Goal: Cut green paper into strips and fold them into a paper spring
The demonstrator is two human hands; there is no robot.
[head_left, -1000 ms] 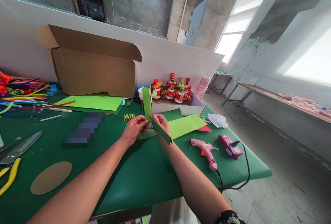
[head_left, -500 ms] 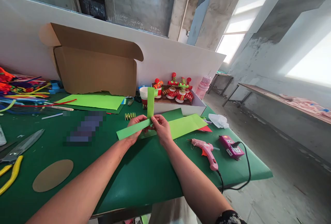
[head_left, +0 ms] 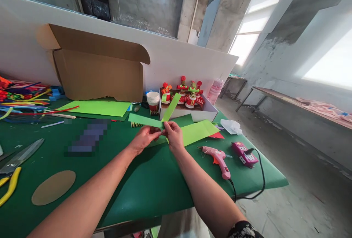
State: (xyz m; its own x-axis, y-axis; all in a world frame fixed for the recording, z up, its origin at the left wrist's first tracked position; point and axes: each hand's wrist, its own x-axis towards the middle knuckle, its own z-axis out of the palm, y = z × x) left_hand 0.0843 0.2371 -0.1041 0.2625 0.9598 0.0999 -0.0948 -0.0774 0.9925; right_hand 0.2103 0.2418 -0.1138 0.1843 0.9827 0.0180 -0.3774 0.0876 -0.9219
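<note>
Above the table, my right hand (head_left: pixel 173 133) pinches two narrow paper strips where they cross. The light green strip (head_left: pixel 172 106) points up and to the right, and the darker green strip (head_left: pixel 144 120) reaches out to the left. My left hand (head_left: pixel 145 139) is closed, with its thumb and fingertips together at the lower side of that joint; the exact grip is partly hidden. Beneath and beside the hands lies a wide light green paper sheet (head_left: pixel 199 131). A folded paper spring (head_left: pixel 136 124) sits behind the darker strip, partly covered.
A pink glue gun (head_left: pixel 218 159) and a corded purple box (head_left: pixel 244 153) lie to the right. Decorated cup figures (head_left: pixel 191 100) fill a white box (head_left: pixel 205 115) beside stacked paper cups (head_left: pixel 153 100). Scissors (head_left: pixel 13 174) and a cardboard oval (head_left: pixel 53 188) are at left.
The crossed strips have turned clockwise: the light one now leans right, and the darker one's free end has swung upward. My left hand has shifted from behind the darker strip to below it.
</note>
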